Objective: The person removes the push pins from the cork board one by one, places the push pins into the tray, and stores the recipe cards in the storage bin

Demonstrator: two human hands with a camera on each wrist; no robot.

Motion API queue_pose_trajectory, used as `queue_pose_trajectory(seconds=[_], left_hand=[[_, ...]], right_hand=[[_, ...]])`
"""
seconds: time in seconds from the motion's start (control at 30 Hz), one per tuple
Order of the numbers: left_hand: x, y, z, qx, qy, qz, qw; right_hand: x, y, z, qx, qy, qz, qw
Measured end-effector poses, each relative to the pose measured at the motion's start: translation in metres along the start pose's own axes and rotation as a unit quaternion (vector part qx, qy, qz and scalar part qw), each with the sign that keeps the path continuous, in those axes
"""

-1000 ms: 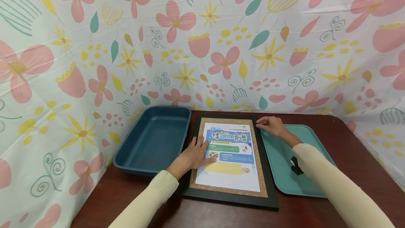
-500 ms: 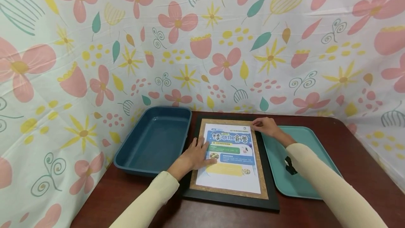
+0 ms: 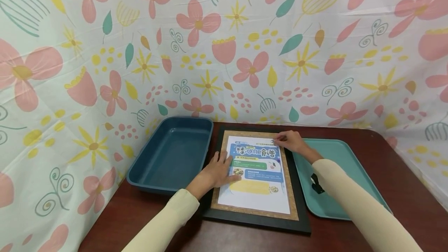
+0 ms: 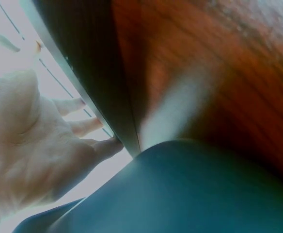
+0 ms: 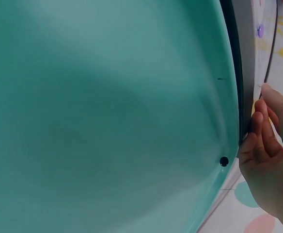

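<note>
A printed sheet of paper (image 3: 252,201) with Chinese lettering lies on a cork board (image 3: 293,209) in a black frame (image 3: 259,224). My left hand (image 3: 215,172) rests spread on the sheet's left side; the left wrist view shows that hand (image 4: 30,131) with its fingers extended along the frame's edge. At the sheet's upper right corner, my right hand (image 3: 292,142) has thumb and fingertips brought together in a pinch. The same hand (image 5: 272,145) appears beyond the frame's edge in the right wrist view, its fingers curled. I cannot tell what small thing it pinches; the fingertips hide it.
A deep blue tray (image 3: 168,162) stands left of the board. To the right lies a shallow teal tray (image 3: 336,154), close along the frame, under my right forearm. A small black device (image 3: 316,184) shows below the right sleeve. A flower-patterned curtain (image 3: 196,69) surrounds the dark red table (image 3: 231,240).
My right hand has moved left from beside the frame's right edge onto the sheet's upper right corner, fingertips still pinched together. My left hand has stayed on the sheet.
</note>
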State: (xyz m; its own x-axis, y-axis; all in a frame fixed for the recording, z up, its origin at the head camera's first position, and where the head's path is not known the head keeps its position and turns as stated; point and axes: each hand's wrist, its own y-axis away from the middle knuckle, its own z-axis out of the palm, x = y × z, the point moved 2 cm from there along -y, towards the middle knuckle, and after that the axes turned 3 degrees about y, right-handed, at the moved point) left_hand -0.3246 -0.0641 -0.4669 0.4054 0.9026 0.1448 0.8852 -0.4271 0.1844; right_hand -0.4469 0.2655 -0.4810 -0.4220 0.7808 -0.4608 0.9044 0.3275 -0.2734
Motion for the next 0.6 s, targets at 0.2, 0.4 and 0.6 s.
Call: queue_pose_trajectory(seconds=[0.2, 0.4, 0.6], left_hand=[[0.0, -0.0011, 0.0012, 0.003, 0.006, -0.004, 1.0], [-0.0002, -0.0011, 0.003, 0.005, 0.005, -0.007, 0.9999], [0.0001, -0.0011, 0.0027, 0.006, 0.003, -0.006, 1.0]], right_hand=[[-0.0006, -0.0031, 0.0041, -0.013, 0.005, 0.023, 0.9996], [0.0007, -0.0045, 0.008, -0.016, 0.011, 0.034, 0.9993], [-0.0008, -0.0034, 0.0093, -0.013, 0.009, 0.043, 0.999]])
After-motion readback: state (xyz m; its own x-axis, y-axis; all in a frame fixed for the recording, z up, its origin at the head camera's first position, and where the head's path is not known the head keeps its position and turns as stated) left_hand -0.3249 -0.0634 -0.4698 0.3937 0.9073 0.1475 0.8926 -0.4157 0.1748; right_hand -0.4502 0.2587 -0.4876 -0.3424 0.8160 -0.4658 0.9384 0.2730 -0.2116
